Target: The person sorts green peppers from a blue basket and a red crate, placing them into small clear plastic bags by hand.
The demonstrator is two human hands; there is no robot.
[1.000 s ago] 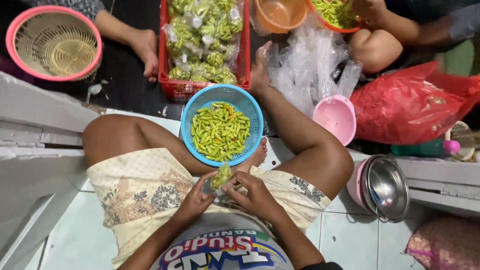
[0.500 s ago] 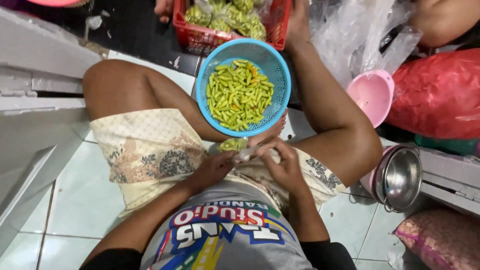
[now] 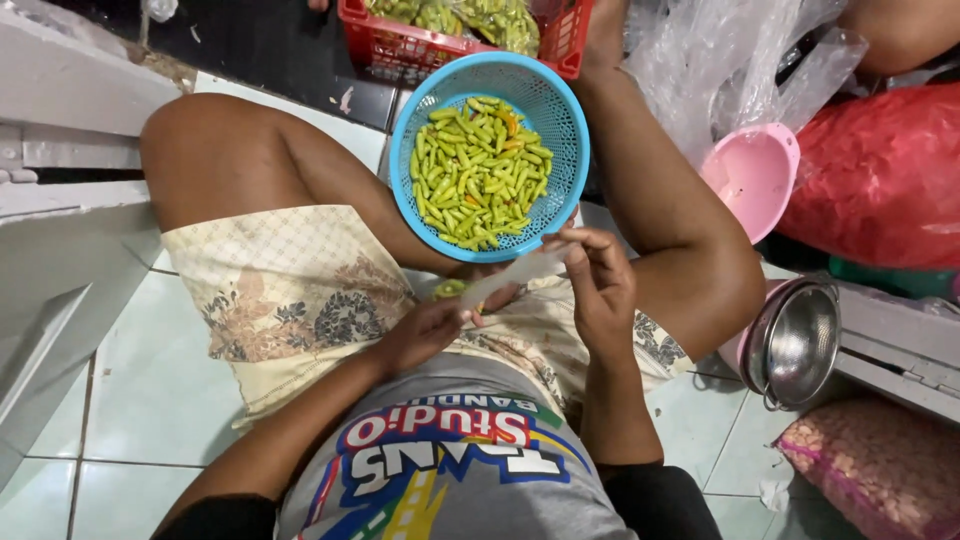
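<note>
A small clear plastic bag stretches between the two hands just above the lap, below the near rim of the blue basket. The right hand has its fingers pinched shut on the bag's upper end, lifting it taut, while the left hand is closed around the lower end, where a few green chillies bunch at the bottom; held this way the bag appears to hang long and narrow so its contents settle down. The basket, heaped with green chillies, sits between the knees on the floor, close enough to be reached without leaning. Beyond it stands a red crate of filled bags; to the right lie loose clear bags, a pink bowl, a red sack and a steel colander
</note>
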